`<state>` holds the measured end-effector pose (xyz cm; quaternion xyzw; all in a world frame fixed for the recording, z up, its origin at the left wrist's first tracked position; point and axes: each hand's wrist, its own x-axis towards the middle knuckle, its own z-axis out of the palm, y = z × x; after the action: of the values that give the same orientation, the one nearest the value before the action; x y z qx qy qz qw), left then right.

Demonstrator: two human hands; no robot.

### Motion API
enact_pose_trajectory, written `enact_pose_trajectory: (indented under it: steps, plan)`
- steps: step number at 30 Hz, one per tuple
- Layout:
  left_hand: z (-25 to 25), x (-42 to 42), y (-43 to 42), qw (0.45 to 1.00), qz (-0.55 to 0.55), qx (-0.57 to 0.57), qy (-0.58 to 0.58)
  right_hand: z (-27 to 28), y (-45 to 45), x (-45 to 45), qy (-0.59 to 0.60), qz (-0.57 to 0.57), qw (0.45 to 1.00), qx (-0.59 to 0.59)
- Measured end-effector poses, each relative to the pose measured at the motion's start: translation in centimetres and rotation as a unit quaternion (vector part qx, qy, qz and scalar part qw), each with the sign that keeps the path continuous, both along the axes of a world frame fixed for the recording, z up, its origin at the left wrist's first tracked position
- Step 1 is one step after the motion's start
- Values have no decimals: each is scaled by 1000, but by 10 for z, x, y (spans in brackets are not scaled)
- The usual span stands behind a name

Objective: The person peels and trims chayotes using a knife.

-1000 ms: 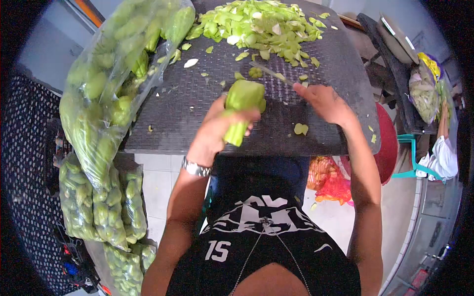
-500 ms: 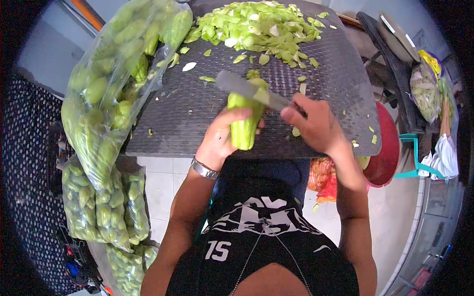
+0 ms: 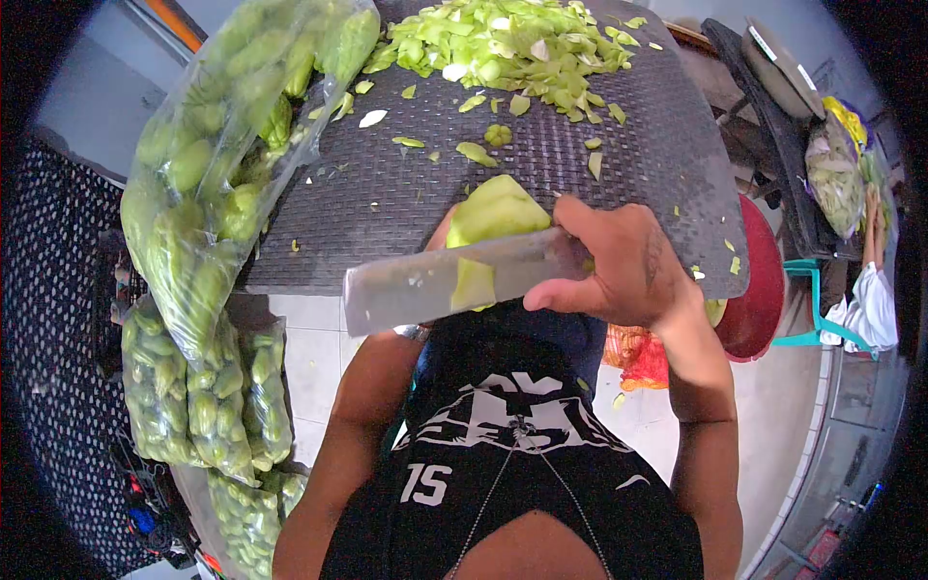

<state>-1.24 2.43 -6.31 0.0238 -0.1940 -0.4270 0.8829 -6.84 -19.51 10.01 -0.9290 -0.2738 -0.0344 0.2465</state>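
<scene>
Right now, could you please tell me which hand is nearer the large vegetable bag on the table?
Left. The left hand, partly hidden behind the knife, is to the right of the large vegetable bag; the right hand, holding the knife, is farther right.

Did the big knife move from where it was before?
Yes. The knife has come closer to the near edge of the table, and its tip now overlaps that edge in this view.
</scene>
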Motion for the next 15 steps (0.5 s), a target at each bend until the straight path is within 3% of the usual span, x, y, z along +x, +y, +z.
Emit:
enact_pose_trajectory:
  steps: [1, 2, 4, 6, 7, 9, 11, 13, 15]
  plan:
    - [9, -4, 0, 997, 27, 68, -36, 0, -1, 0, 2, 8, 1000, -3]
    - [20, -7, 9, 970, 70, 214, -95, 0, -2, 1, 5, 15, 1000, -7]
    - [63, -14, 12, 889, 129, 371, -235, -8, -9, 10, -9, 6, 1000, 4]
    - [65, -4, 9, 778, 107, 349, -511, -26, -28, 35, -54, 5, 998, -28]
    - [83, -9, -2, 758, 148, 313, -553, -51, -42, 49, 16, -19, 1000, 13]
    - [70, -15, -1, 856, 107, 352, -362, -94, -64, 76, 144, -56, 984, 89]
    - [64, -19, -5, 918, 140, 313, -199, -72, -58, 71, 187, -151, 971, 5]
    - [49, -11, -3, 941, 120, 311, -62, -63, -56, 64, 219, -213, 952, -32]
    - [42, 0, 0, 902, 137, 405, -57, -59, -58, 64, 226, -244, 943, -24]
